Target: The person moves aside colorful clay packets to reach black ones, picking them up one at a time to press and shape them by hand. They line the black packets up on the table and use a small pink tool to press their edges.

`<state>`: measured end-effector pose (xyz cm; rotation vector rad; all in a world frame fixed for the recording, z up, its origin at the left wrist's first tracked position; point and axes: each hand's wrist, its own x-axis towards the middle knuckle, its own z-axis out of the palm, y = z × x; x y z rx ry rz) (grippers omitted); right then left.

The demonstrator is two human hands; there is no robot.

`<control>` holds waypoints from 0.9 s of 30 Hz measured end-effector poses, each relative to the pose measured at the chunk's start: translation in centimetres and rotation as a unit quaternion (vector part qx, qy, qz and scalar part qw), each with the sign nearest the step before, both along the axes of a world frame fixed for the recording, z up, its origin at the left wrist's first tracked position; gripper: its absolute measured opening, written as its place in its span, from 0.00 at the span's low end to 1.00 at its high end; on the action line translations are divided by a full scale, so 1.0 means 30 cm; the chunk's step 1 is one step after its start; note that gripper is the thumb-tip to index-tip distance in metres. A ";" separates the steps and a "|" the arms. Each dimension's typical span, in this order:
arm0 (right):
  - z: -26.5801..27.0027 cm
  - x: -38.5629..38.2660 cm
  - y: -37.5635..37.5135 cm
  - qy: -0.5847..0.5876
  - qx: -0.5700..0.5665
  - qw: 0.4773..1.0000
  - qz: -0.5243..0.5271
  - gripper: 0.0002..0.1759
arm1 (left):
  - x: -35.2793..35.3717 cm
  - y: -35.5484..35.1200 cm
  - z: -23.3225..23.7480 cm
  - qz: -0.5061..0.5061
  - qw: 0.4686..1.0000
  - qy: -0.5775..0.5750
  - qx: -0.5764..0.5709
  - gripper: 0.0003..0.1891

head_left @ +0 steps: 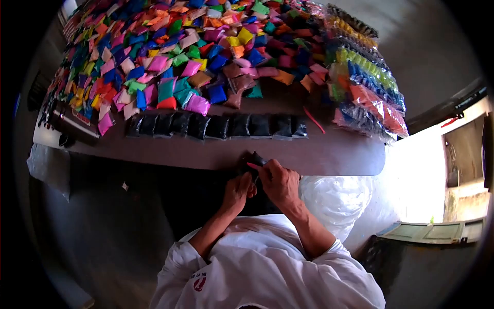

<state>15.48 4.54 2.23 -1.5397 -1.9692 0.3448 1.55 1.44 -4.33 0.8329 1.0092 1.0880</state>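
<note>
1. White shirt (267,262) nearest; left hand (237,191) curled shut on black packet (259,157), held just above its fingers;
2. Right hand (280,183) pinched pink strip (252,166) against packet;
3. Row of black packets (216,125) lay beyond both hands.

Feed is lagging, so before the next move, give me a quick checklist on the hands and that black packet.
1. Black packet held in right hand at the table edge: ok.
2. Pink strip against the packet: ok.
3. Left hand gripping the packet: cannot tell.
4. Packet closed: cannot tell.
5. Row of black packets lying tidy on the table: ok.
6. Spare red strip on the table: ok.
</note>
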 end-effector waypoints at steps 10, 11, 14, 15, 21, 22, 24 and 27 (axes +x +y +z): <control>-0.047 0.465 0.125 -0.022 0.080 0.970 -0.227 0.07 | -0.019 -0.029 0.009 0.023 0.998 0.056 0.023 0.27; -0.046 0.510 0.137 -0.046 0.074 0.965 -0.248 0.07 | -0.015 -0.027 0.019 0.012 0.998 0.053 0.021 0.27; -0.039 0.601 0.177 -0.094 0.068 0.951 -0.286 0.07 | -0.001 -0.020 0.034 -0.011 0.999 0.042 0.016 0.27; -0.037 0.609 0.188 -0.126 0.103 0.942 -0.294 0.07 | 0.001 -0.022 0.036 -0.023 0.999 0.033 0.010 0.27; -0.057 0.396 0.076 0.099 0.076 0.976 -0.181 0.05 | 0.011 -0.019 0.059 -0.043 0.998 0.036 0.012 0.26; -0.055 0.340 0.027 0.057 0.059 0.989 -0.121 0.07 | 0.021 -0.020 0.078 -0.043 0.998 0.041 0.012 0.26; 0.024 0.200 -0.037 0.099 -0.095 0.987 -0.086 0.19 | 0.040 -0.024 0.106 -0.053 0.996 0.069 0.017 0.26; 0.018 0.143 -0.069 0.211 -0.169 0.962 -0.024 0.23 | 0.039 -0.023 0.103 -0.089 0.992 0.072 0.052 0.25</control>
